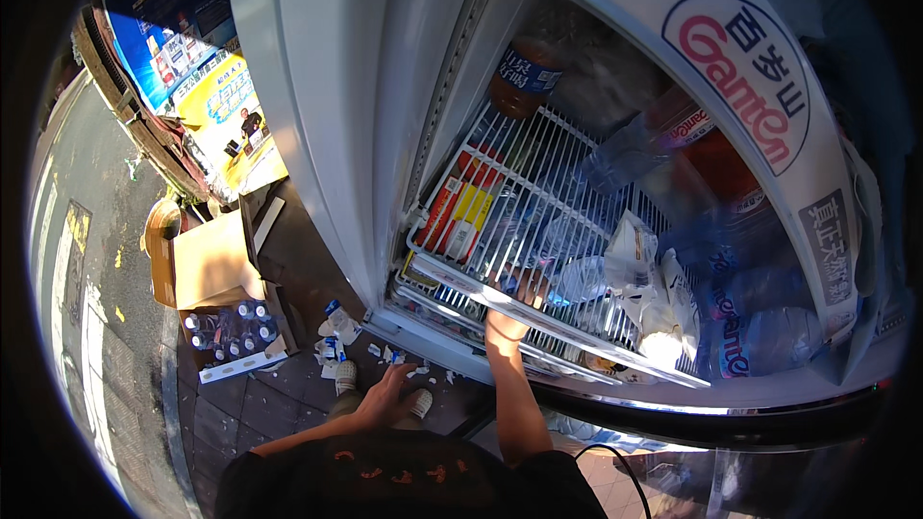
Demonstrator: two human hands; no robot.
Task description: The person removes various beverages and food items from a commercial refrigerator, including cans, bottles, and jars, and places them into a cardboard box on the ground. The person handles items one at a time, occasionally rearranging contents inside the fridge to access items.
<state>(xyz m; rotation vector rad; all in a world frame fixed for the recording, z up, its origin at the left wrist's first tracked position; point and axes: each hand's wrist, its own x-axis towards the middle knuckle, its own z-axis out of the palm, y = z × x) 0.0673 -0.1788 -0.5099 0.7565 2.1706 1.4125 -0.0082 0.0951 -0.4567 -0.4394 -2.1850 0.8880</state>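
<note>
A drinks refrigerator stands before me, and my right hand (520, 288) reaches inside below a white wire shelf (570, 191). Shelf wires partly hide its fingers, so whether it holds a bottle is unclear. Clear bottles lie about it on the level beneath. My left hand (389, 393) hangs over the paved floor near my shoes, fingers loosely spread, with nothing seen in it. Towards the back left of the shelf stands a bottle of brown drink (525, 79). White plastic packets (638, 267) lie at the shelf's right side.
An open cardboard box (216, 259) of capped bottles stands on the paving at the left. Near my feet are a crumpled plastic wrapper (342, 324) and torn white scraps. Large water bottles (771, 339) are at the right, by the refrigerator's white branded panel (815, 137).
</note>
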